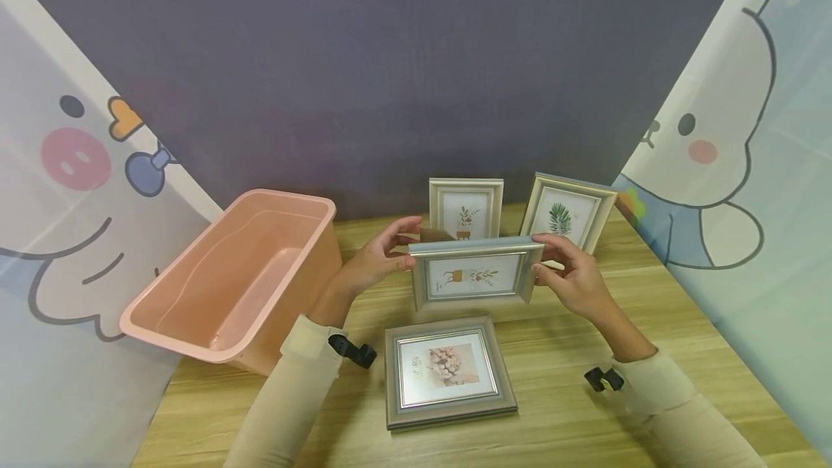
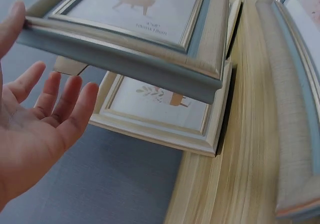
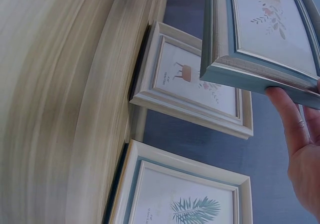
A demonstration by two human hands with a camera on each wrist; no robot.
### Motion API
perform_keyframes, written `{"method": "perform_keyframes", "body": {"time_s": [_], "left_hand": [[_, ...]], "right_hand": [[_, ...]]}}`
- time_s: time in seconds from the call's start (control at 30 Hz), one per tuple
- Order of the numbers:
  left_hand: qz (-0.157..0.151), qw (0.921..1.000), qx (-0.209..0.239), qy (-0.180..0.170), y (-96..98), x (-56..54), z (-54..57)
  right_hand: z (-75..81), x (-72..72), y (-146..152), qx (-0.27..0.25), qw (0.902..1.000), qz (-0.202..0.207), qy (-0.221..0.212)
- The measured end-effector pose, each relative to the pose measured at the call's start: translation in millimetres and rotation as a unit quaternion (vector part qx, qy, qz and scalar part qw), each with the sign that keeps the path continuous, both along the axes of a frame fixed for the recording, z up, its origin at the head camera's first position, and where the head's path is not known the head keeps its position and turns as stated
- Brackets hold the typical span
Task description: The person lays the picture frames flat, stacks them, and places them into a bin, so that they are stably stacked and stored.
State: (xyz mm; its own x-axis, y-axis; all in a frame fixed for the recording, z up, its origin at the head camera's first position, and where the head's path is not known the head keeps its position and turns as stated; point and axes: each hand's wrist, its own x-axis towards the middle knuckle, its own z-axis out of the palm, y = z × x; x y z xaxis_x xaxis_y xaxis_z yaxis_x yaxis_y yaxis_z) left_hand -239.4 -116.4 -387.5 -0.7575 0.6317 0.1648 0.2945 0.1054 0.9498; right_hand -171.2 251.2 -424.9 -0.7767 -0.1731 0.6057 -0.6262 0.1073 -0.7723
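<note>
Above the table, a picture frame (image 1: 477,274) with a deer-and-plant print is held sideways. My right hand (image 1: 577,280) grips its right end, thumb in front and fingers over the top edge. At the left end is my left hand (image 1: 378,257), its thumb by the corner. In the left wrist view, the left fingers (image 2: 75,111) are spread loosely below the frame, near a brown stand flap (image 2: 69,65). Behind stands an upright frame (image 1: 465,197) with a similar print. To its right, another frame (image 1: 585,222) shows a green leaf.
A frame with a flower print (image 1: 448,374) lies flat on the wooden table (image 1: 559,403), nearest me. On the left stands a pink plastic bin (image 1: 305,284). A dark panel (image 1: 416,78) rises behind the table, with cartoon-printed curtains (image 1: 767,295) at both sides.
</note>
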Motion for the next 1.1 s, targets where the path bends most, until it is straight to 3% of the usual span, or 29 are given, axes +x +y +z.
{"method": "perform_keyframes", "body": {"time_s": [0.27, 0.67, 0.9, 1.1], "left_hand": [[0.048, 0.9979, -0.025, 0.037, 3.2, 13.9, 8.8], [0.050, 0.9882, -0.059, 0.132, 5.6, 28.2, 15.0], [0.061, 0.9852, -0.078, 0.140, 2.9, 33.5, 16.9], [0.091, 0.9818, -0.081, 0.146, 1.2, 39.3, 18.9]], "right_hand": [[0.5, 0.0, 0.4, 0.018, 0.9997, -0.017, 0.004], [0.8, 1.0, 2.0, 0.012, 0.9999, -0.006, -0.009], [1.7, 2.2, 1.2, 0.022, 0.9995, -0.004, -0.021], [6.6, 3.7, 0.8, 0.044, 0.9974, 0.008, -0.056]]}}
